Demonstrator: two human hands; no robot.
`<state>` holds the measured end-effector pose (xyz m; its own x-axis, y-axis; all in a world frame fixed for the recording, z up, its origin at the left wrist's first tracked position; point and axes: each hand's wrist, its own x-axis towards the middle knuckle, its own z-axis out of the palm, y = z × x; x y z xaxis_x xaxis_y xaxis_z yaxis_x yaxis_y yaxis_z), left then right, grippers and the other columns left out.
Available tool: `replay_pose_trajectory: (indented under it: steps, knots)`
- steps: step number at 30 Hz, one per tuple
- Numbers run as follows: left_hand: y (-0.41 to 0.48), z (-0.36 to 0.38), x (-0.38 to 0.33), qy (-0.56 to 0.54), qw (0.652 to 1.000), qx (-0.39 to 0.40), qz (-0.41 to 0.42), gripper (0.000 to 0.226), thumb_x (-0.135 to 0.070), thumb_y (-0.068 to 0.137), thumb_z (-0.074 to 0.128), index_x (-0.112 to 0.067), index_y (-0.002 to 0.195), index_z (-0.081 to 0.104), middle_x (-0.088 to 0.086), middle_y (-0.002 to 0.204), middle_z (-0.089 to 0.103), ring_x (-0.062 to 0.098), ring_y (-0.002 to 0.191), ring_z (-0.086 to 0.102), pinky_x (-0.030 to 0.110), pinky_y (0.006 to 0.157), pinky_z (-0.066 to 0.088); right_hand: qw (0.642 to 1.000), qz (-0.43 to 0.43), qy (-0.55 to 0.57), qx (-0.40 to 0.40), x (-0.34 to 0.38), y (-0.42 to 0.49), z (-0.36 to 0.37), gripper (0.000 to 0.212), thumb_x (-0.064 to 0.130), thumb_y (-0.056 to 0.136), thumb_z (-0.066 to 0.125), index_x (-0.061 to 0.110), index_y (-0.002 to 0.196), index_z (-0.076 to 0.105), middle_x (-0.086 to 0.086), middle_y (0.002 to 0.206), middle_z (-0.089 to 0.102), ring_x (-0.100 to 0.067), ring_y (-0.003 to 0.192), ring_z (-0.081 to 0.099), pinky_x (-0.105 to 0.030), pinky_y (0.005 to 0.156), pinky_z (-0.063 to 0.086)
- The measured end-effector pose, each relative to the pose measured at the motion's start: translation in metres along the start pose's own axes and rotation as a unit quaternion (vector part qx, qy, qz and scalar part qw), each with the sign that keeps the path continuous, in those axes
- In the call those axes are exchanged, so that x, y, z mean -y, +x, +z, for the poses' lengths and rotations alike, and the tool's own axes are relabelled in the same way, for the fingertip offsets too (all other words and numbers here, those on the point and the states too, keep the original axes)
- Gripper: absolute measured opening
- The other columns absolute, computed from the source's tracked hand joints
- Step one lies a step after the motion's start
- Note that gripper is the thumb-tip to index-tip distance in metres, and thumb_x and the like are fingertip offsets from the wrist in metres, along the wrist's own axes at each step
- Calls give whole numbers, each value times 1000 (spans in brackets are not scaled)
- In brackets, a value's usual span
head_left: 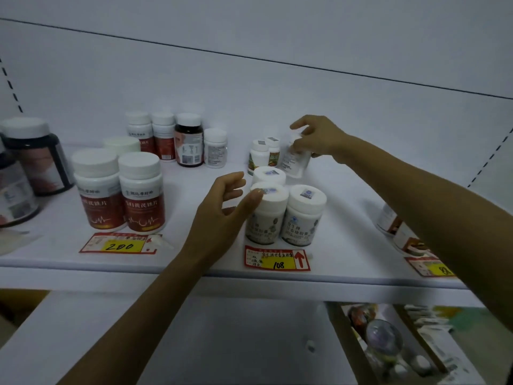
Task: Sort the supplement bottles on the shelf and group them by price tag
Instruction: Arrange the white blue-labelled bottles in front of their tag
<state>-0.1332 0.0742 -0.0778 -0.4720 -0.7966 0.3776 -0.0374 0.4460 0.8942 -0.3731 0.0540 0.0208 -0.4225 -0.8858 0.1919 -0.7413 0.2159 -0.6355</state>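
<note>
Our right hand (319, 137) is gripping a small white bottle (295, 159) by the cap, tilted, toward the back of the shelf (194, 262). Our left hand (222, 209) is loose, with its thumb just touching the cap of the front bottle (266, 215) behind the 108 tag (277, 259).

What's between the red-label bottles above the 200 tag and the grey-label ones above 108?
Head view: only the left hand, thumb on the lid of the front-left white-capped grey-label plastic bottle; otherwise bare white shelf.
</note>
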Motion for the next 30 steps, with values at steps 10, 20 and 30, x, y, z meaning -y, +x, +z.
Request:
replay_pose_trajectory:
  steps: [10,20,30]
  knots:
    - [-1,0,-61,-180,970,-125,104,36,-32,84,58,-34,117,46,-10,124,57,-4,106,57,9,81,50,973,-165,154,-50,98,-121,-37,44,28,80,72,32,121,55,10,110,62,-7,95,61,-17,73,50]
    - [-32,-1,-75,-375,926,-14,32,48,-52,69,65,-27,108,53,2,101,72,16,85,71,23,67,56,873,-107,472,-50,87,-193,4,44,50,70,55,29,108,65,8,109,71,-7,100,67,-28,84,52]
    - [-45,-1,-65,-273,953,-88,96,44,-46,72,71,-31,107,50,-3,113,64,10,95,67,21,71,55,859,-94,501,-42,78,-203,38,37,45,72,55,33,106,64,5,111,71,-13,107,66,-33,92,52]
